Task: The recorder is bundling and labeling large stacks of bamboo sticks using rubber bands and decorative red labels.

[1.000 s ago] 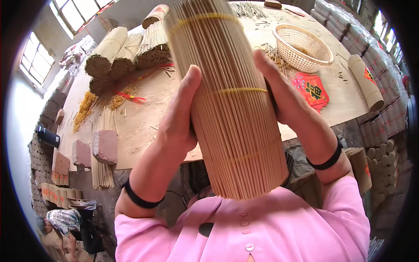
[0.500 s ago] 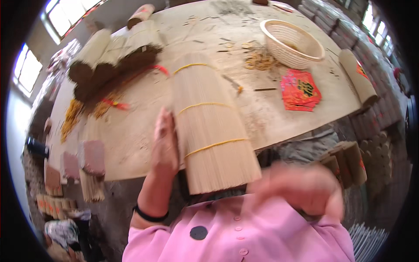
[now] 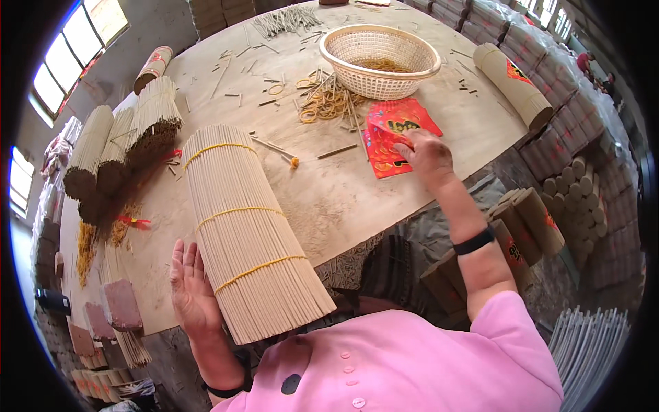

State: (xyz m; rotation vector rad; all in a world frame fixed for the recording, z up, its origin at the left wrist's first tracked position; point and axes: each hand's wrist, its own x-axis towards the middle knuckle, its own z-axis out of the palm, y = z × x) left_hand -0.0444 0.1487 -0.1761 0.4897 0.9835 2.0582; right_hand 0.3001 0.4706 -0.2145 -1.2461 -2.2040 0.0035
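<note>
Left hand [image 3: 192,292] is lying open and flat against the bound stick bundle [image 3: 250,230], which is resting on the table [image 3: 329,199] edge. Right hand [image 3: 425,154] is pinching the red paper [image 3: 391,134]. Bundling appears done; wrapping has not started.

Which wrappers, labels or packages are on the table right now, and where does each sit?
Red paper wrappers: flat stack with yellow print, table's right part, under the right hand.
Wrapped roll: tan cylinder with a red label, far right table edge.
Second wrapped roll: tan-and-red cylinder, far left.
Bundle of sticks: unwrapped, yellow bands, beside the left hand.
</note>
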